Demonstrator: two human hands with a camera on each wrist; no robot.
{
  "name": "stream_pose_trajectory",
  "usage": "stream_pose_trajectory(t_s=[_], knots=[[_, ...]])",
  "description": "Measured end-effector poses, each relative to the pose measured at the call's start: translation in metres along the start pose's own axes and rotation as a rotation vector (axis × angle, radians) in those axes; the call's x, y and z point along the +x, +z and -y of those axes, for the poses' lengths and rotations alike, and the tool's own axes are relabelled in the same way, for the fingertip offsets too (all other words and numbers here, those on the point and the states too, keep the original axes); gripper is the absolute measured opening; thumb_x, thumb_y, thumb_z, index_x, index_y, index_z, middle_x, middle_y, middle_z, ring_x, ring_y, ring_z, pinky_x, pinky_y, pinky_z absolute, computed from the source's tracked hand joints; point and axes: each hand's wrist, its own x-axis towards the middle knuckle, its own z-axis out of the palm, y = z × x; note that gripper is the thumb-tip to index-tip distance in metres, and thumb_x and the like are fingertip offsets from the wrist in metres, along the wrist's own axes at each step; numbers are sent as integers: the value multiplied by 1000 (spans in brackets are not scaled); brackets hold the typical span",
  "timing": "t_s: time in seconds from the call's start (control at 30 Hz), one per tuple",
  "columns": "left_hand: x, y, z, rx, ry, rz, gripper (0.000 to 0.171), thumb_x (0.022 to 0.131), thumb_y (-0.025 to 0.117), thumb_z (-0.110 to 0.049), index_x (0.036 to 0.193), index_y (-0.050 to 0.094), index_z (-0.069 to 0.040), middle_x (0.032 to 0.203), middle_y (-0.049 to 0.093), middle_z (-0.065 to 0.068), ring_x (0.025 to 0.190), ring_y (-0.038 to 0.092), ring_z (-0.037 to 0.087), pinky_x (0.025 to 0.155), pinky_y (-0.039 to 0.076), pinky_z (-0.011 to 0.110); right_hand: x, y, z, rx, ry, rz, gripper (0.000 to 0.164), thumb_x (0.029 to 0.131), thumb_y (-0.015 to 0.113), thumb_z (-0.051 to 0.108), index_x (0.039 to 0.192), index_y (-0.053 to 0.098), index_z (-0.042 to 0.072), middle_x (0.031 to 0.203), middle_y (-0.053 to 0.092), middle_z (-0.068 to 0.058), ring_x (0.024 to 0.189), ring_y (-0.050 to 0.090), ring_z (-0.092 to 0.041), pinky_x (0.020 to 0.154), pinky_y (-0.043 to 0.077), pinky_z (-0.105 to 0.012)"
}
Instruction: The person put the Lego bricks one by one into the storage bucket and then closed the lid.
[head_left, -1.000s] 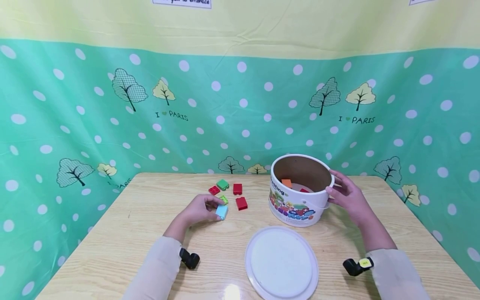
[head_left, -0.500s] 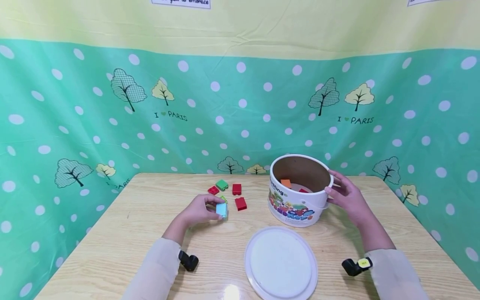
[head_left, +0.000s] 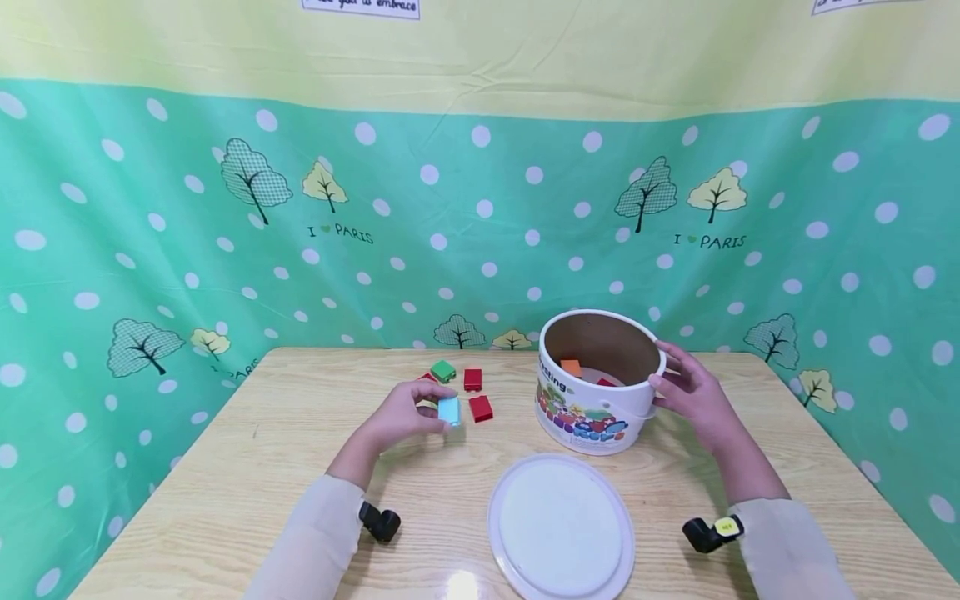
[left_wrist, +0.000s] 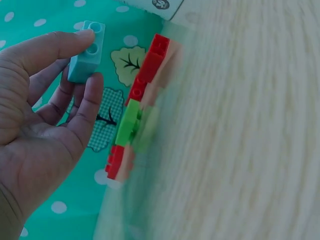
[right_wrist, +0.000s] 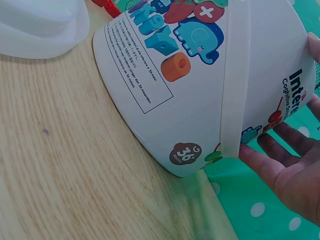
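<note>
My left hand (head_left: 401,417) pinches a light blue toy building brick (head_left: 449,410) between thumb and fingers. In the left wrist view the brick (left_wrist: 88,59) is raised, its round studs facing the thumb. Just beyond this hand lie a green brick (head_left: 443,371) and two red bricks, one farther back (head_left: 472,379) and one nearer (head_left: 481,408). Another red brick (head_left: 427,377) is partly hidden behind the fingers. My right hand (head_left: 697,393) holds the right rim of a white printed bucket (head_left: 577,421), with the thumb on the near side.
Inside the bucket are an orange brick (head_left: 572,367) and a red piece (head_left: 606,382). A round white lid (head_left: 561,527) lies on the wooden table (head_left: 300,400) in front of the bucket. A green dotted curtain (head_left: 480,208) hangs behind the table.
My left hand has lifted the light blue brick and shifted slightly away from me, now covering the lime green brick seen earlier. My right hand stays on the bucket rim.
</note>
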Motion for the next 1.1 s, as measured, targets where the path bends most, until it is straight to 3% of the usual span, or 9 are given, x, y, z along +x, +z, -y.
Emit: stream_pose_trajectory(t_s=[0.43,0.77,1.1], knots=[[8,5,-29,-24,57,28,49,73,81,4,120,68,-3,116,59,11,96,61,29,80,57,33,0,0,1,4,9,-2,69,98,60,32,156,24,19,150,30,-25,130,38,-44,87,54,-38],[16,14,-59,-21,85,35,49,73,83,0,120,69,-7,121,58,10,94,61,30,79,57,32,-1,1,3,11,17,-2,70,98,60,33,156,24,19,151,29,-25,131,37,-47,90,51,-45],[34,24,-81,-13,171,81,46,73,82,-1,117,70,-5,117,57,10,93,63,29,81,57,34,0,0,5,14,27,8,71,98,60,33,156,22,19,152,27,-25,132,35,-47,90,51,-44]])
